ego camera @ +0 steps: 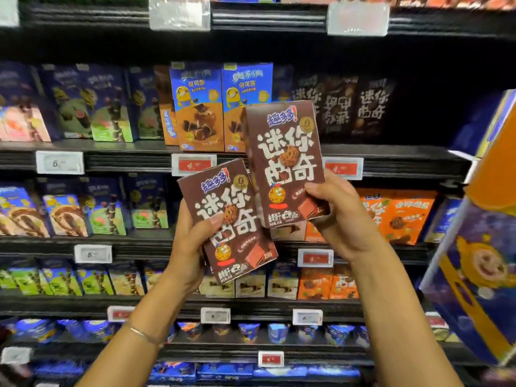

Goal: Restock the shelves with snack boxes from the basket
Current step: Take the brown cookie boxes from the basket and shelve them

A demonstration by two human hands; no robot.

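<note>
Fingers are curling round two boxes. Our left hand (pixel 192 247) is gripping the lower brown box (pixel 227 219) along its left edge, thumb lying across the front. Our right hand (pixel 339 216) is pinching the upper brown box (pixel 284 160) at its bottom right corner. The hands are sitting apart, each clamped on its own box, while the boxes' inner edges are meeting. We cannot tell which is lying in front.

Both boxes are standing on their long axes, tops leaning toward 11 o'clock, the lower one more steeply. They are matching: chocolate brown card, large white characters, a cookie in the middle, a cartoon cookie face and a brown wafer block near the bottom. The card is looking flat and undented.

The relation we are watching is this. The same brown packs (pixel 343 107) are sitting in shadow on the shelf (pixel 391 155), at about 1 o'clock from the right hand and deeper in. A dark gap is opening just past them at 3 o'clock. We are judging that row to be the home for both boxes, and the right hand, higher and closer, to be the nearer one.

Blue boxes (pixel 196 107) are standing at 9 o'clock of the upper box, and orange packs (pixel 399 216) at 3 o'clock of the right hand. The basket is not showing.
</note>
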